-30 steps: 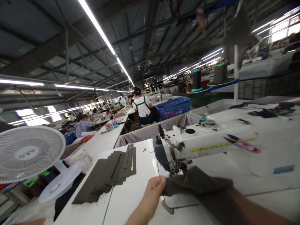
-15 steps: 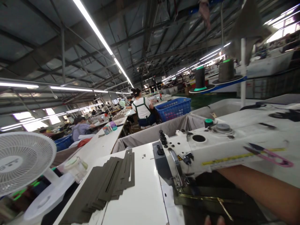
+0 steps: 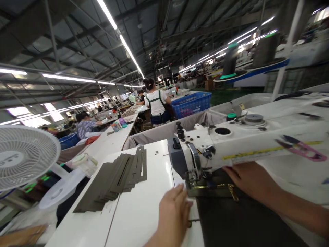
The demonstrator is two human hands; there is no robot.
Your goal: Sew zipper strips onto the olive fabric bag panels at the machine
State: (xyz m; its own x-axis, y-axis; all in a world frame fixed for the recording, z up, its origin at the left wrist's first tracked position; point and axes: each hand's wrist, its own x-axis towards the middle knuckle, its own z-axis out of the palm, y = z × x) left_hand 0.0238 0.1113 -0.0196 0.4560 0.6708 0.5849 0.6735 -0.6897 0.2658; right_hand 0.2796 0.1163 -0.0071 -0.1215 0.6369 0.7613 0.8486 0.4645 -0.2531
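A sewing machine (image 3: 197, 147) stands before me, with a dark fabric piece (image 3: 231, 219) under its presser foot. A gold zipper (image 3: 212, 186) runs across that fabric near the needle, its gold pull (image 3: 233, 192) hanging to the right. My right hand (image 3: 250, 180) is on the fabric's far side, below the machine arm; its fingers are bent and partly hidden. Left of the needle, my left hand (image 3: 174, 209) is closed, fingers curled together at the fabric's left edge beside a pale patch. What those fingers hold, if anything, is hidden.
Grey-green slotted pieces (image 3: 115, 178) lie stacked at left on the white table (image 3: 138, 212). A white fan (image 3: 25, 157) stands further left. Pink-handled thread snips (image 3: 303, 149) rest on the machine arm. Thread cones (image 3: 228, 61) stand behind, near a blue basket (image 3: 191, 103). Co-workers sit ahead.
My left hand has risen into view at the fabric's left edge. My right hand now shows below the machine arm. The zipper pull has swung closer to the zipper, and the view has shifted.
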